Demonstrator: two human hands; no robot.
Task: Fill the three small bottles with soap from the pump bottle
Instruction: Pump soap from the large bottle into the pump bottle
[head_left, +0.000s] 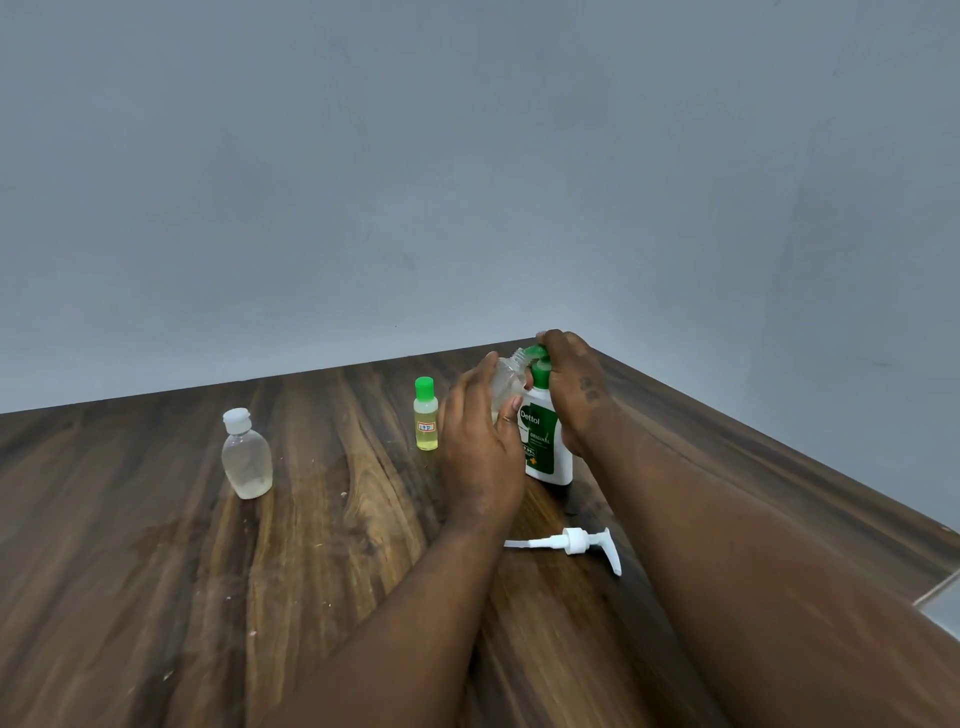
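Nearest the camera, left of the pump bottle (545, 441): left hand (480, 441) gripped the clear small bottle (506, 376), tilted toward the green spout. Right hand (569, 384) pressed the pump. Capped green-cap bottle (426, 413) looked full (judged), white-cap bottle (247, 454) barely filled. Spare pump (576, 543) lay on table (311, 571). Soap flow hidden.
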